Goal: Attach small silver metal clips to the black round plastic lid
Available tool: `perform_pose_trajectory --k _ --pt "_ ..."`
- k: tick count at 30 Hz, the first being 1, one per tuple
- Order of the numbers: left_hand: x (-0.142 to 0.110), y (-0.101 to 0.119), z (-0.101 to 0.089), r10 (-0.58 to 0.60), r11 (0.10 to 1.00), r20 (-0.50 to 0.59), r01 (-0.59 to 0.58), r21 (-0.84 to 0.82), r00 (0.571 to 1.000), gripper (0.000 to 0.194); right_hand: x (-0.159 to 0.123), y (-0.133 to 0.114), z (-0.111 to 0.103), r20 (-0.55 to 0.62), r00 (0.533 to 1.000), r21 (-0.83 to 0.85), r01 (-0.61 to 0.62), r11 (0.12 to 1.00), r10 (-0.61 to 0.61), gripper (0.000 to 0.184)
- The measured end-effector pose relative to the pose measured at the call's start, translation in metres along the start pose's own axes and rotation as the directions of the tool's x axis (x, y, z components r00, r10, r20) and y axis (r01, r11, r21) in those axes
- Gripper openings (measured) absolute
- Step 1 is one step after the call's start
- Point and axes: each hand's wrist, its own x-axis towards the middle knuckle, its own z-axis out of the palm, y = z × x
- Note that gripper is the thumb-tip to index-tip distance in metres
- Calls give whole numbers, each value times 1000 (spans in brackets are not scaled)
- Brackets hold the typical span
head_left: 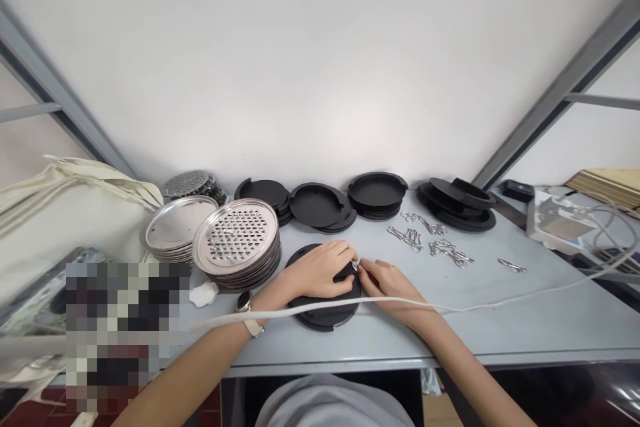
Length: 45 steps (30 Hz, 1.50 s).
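On the table before me lies a round black plastic disc with a notched rim. My left hand, a watch at its wrist, rests over the disc, its fingers and thumb curled to grip the right side. At that right edge, my right hand pinches a small silver wire clip against the disc; the fingertips partly cover it. More wire clips lie in loose bunches to the right. A stack of round metal grater plates stands left of the disc, beside a stack of plain-looking metal plates.
Black round trays stand stacked along the wall, with more black pieces at back right. A white cable crosses in front of my hands. A cream bag is at left; a white box sits at right.
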Motion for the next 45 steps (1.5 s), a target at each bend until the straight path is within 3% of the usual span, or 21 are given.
perform_pose_trajectory --k 10,26,36,45 --pt "-1 -3 1 31 999 2 -31 -13 1000 16 0 0 -1 10 1000 -15 -5 1000 6 35" --pt "-2 -1 0 42 999 -18 -43 -28 999 10 0 1 1 -2 1000 -75 18 997 -18 31" --pt "-2 -5 -2 7 977 -18 -11 -212 1000 14 1 -1 2 -16 998 -108 59 992 -61 30" --pt "-3 -4 0 42 987 -44 -48 -154 998 16 0 -2 0 9 999 -111 45 993 -44 41"
